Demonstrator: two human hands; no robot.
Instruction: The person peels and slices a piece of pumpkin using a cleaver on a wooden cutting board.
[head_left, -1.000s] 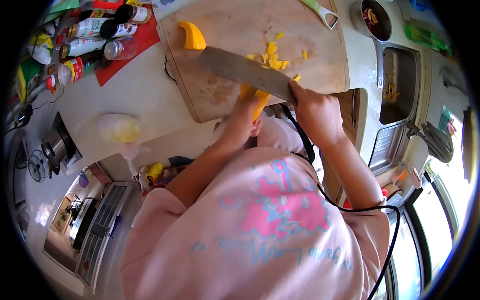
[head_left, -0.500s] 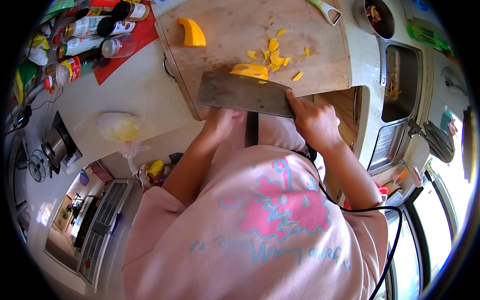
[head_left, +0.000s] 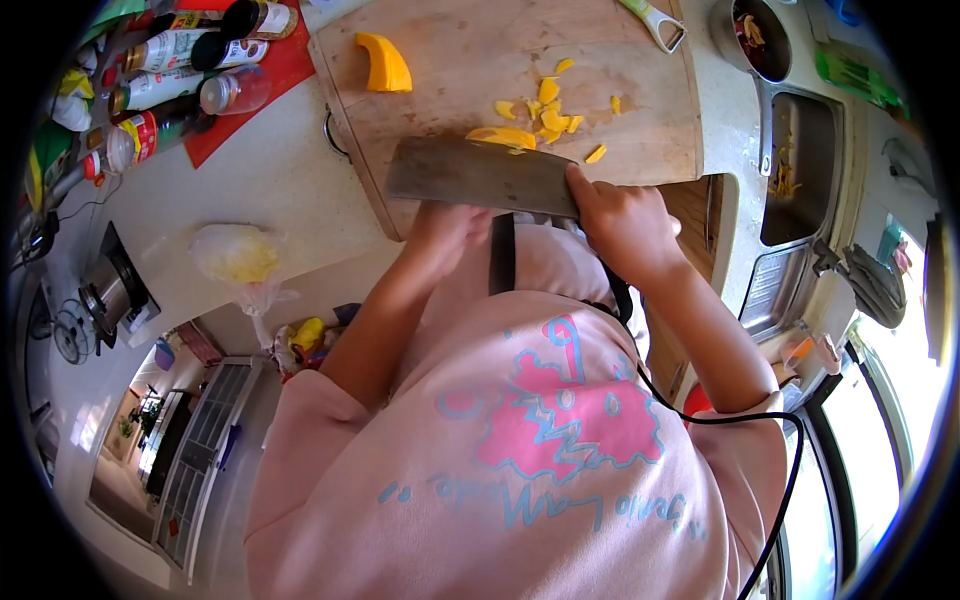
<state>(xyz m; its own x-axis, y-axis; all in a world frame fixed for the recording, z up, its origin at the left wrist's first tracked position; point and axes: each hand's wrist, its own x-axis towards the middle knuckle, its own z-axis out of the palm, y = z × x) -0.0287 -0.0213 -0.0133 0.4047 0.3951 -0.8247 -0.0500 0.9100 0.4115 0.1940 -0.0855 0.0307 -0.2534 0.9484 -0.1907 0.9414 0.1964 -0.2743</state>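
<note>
My right hand (head_left: 628,228) is closed round the handle of a wide cleaver (head_left: 480,176), whose blade points left over the near edge of the wooden cutting board (head_left: 430,70). Behind the blade, only the top of a yellow piece (head_left: 503,136) shows on the board. My left hand (head_left: 448,232) is just below the blade; its fingers are partly hidden, and what they hold, if anything, cannot be seen. A larger yellow wedge (head_left: 384,64) lies at the board's upper left. Several small yellow bits (head_left: 550,118) are scattered near the middle.
A green-handled peeler (head_left: 655,24) lies at the board's top right. Beyond it are a metal pot (head_left: 752,38) and a sink (head_left: 800,165) with peelings. Bottles and jars (head_left: 235,90) stand at the upper left. A plastic bag (head_left: 238,255) is at the left counter edge.
The yellow piece has gone from my left hand's hold to the board. The cleaver has turned from edge-on to showing its broad face, and lately shifted slightly up and left.
</note>
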